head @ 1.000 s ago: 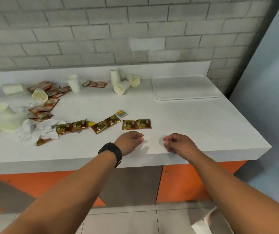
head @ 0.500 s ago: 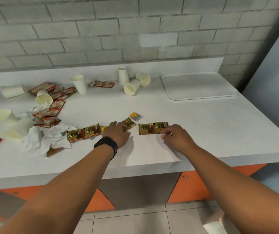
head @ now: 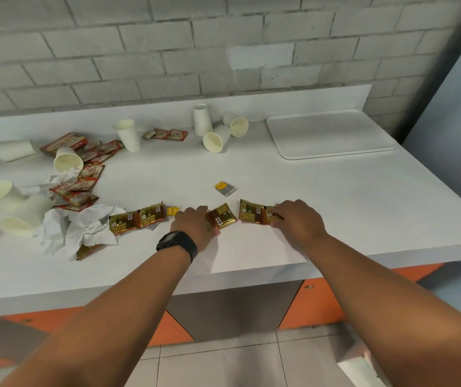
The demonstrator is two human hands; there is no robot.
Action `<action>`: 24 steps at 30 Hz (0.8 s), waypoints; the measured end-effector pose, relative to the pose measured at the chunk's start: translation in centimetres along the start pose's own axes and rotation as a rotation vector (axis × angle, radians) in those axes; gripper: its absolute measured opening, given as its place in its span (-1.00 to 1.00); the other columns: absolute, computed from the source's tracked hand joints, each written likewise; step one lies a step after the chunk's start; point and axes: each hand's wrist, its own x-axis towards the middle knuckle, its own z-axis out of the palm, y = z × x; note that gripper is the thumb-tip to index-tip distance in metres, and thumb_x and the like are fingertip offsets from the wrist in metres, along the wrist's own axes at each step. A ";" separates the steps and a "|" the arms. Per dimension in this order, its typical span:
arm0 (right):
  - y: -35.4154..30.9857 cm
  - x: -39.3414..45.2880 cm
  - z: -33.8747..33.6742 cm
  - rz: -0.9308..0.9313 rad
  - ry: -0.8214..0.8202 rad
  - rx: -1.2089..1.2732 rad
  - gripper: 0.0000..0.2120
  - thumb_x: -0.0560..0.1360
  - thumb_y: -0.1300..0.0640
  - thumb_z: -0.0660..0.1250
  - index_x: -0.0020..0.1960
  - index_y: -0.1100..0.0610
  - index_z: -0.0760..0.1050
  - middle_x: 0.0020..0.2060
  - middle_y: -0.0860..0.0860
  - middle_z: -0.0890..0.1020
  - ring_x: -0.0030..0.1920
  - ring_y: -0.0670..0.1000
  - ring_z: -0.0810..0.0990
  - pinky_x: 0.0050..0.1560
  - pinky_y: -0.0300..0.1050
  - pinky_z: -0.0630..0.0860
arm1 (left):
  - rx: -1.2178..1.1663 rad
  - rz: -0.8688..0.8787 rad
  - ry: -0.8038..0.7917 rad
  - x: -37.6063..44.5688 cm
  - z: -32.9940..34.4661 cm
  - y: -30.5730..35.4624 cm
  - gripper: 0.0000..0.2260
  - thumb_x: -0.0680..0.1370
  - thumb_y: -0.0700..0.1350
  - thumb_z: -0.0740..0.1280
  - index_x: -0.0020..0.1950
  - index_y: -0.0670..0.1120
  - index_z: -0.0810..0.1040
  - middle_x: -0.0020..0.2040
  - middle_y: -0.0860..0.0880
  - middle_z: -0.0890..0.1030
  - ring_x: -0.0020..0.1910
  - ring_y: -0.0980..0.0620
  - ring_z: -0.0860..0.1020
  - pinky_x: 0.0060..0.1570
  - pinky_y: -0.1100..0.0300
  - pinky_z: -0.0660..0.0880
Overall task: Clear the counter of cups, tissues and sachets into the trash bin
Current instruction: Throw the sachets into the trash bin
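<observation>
White counter (head: 335, 208) under a grey brick wall: the left hand (head: 195, 227) lies over one end of a gold sachet (head: 222, 217), the right hand (head: 297, 220) over the end of a gold sachet pair (head: 251, 215) — whether the fingers pinch them I cannot tell. Another gold pair (head: 137, 220) lies left beside crumpled tissues (head: 84, 230); paper cups (head: 215, 138) — some tipped — stand farther back, near a white tray (head: 332, 152).

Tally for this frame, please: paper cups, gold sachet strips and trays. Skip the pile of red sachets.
Paper cups: 8
Gold sachet strips: 4, one half under the tissues
Tray: 1
Total: 13
</observation>
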 end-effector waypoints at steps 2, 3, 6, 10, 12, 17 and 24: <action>0.4 -0.4 -0.1 -0.031 0.024 -0.150 -0.74 0.59 0.00 0.19 0.22 0.01 0.52 0.02 0.02 0.56 0.05 0.08 0.50 -0.21 -0.12 0.34 | 0.013 -0.036 -0.032 0.2 -0.1 -0.2 -0.39 0.44 0.19 0.35 0.41 0.00 0.31 0.26 -0.13 0.47 0.24 -0.17 0.43 0.19 0.00 0.41; 0.6 -0.6 0.0 -0.028 0.022 -0.170 -0.74 0.59 0.01 0.18 0.22 0.03 0.51 0.01 0.03 0.55 0.05 0.08 0.50 -0.21 -0.12 0.33 | 0.003 -0.067 -0.050 0.3 0.0 -0.1 -0.36 0.41 0.21 0.37 0.40 -0.01 0.31 0.25 -0.13 0.47 0.24 -0.17 0.44 0.19 0.00 0.44; 0.9 -1.5 -0.4 0.011 0.015 -0.155 -0.75 0.58 0.08 0.19 0.22 0.09 0.50 0.02 0.06 0.53 0.06 0.10 0.51 -0.20 -0.12 0.34 | 0.013 -0.105 -0.089 0.3 0.0 0.4 -0.47 0.38 0.20 0.38 0.24 -0.06 0.48 0.14 -0.12 0.54 0.10 -0.12 0.53 0.07 0.04 0.52; 2.2 -3.8 -1.3 0.027 -0.017 -0.226 -0.73 0.52 0.28 0.16 0.18 0.17 0.49 0.05 0.09 0.51 0.08 0.11 0.50 -0.19 -0.13 0.32 | 0.135 -0.144 -0.049 -0.1 -0.2 0.8 -0.51 0.40 0.28 0.34 0.17 -0.02 0.53 0.10 -0.11 0.53 0.05 -0.12 0.54 0.01 0.06 0.52; 3.3 -5.1 -1.3 0.043 -0.018 -0.210 -0.71 0.51 0.29 0.17 0.19 0.17 0.49 0.06 0.09 0.51 0.08 0.10 0.50 -0.19 -0.14 0.32 | 0.121 -0.103 -0.042 -0.3 0.1 0.9 -0.58 0.47 0.21 0.30 0.15 -0.06 0.55 0.04 -0.10 0.58 0.01 -0.11 0.56 -0.03 0.08 0.52; 6.1 -7.5 -1.7 0.178 -0.031 0.029 -0.70 0.52 0.27 0.20 0.17 0.08 0.58 -0.01 0.05 0.55 0.02 0.08 0.54 -0.17 -0.13 0.43 | 0.253 0.043 -0.072 -1.6 -0.1 4.1 -0.68 0.64 0.01 0.09 0.15 -0.14 0.52 0.09 -0.13 0.61 0.07 -0.11 0.57 -0.06 0.14 0.42; 9.5 -11.5 -4.5 0.309 0.000 0.578 -0.75 0.54 0.19 0.28 0.17 0.09 0.62 -0.08 -0.01 0.62 -0.10 -0.03 0.53 -0.25 -0.27 0.38 | 0.104 0.157 0.007 -3.6 -0.2 12.0 -0.71 0.63 -0.03 0.07 0.03 -0.12 0.55 -0.06 -0.11 0.62 -0.08 -0.12 0.57 -0.17 0.13 0.39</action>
